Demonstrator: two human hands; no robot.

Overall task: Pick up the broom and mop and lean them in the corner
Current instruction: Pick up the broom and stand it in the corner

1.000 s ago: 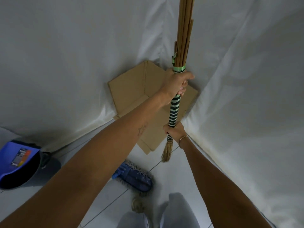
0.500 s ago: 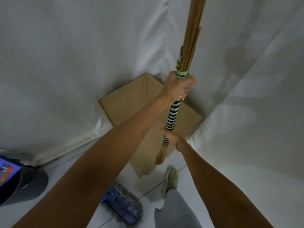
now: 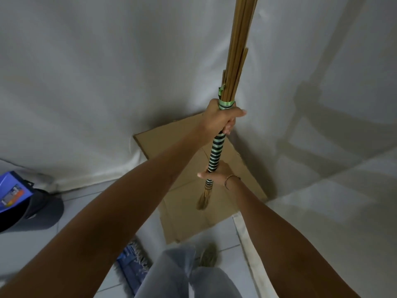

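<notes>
I hold a stick broom (image 3: 216, 153) upright in front of the corner: black-and-white striped grip, green band, brown sticks rising out of the top of the view. My left hand (image 3: 222, 119) grips it just under the green band. My right hand (image 3: 217, 174) grips the striped part lower down, above the frayed tail end. The blue mop head (image 3: 133, 263) lies on the tiled floor near my legs, bottom centre; its handle is hidden.
Flattened cardboard (image 3: 187, 201) lies on the floor in the corner between two white draped sheets (image 3: 86, 93). A dark bucket with a blue lid (image 3: 23, 201) stands at the left. My leg and shoe (image 3: 207, 258) are at the bottom.
I have stepped closer to the corner. The broom has come over the cardboard, still upright, with both hands in the same grip. The mop head has slid lower in view.
</notes>
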